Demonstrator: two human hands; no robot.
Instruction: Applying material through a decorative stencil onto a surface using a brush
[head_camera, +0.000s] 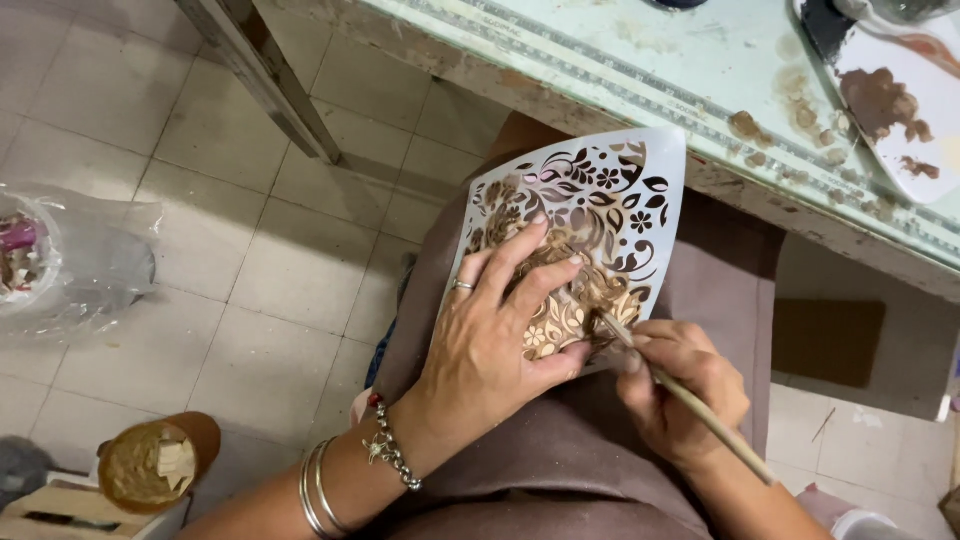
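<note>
On the lap, below the table edge (640, 100) | left hand (490, 345) pressing flat, fingers spread, on stencil (610, 200); right hand (680, 385) pinching brush (690, 400), dabbing its lower edge | paint palette (900, 110) lying on the tabletop's right corner

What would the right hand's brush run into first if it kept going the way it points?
The brush in the right hand already has its tip on the white floral stencil; further along, probably the left hand pressing it down.
</note>
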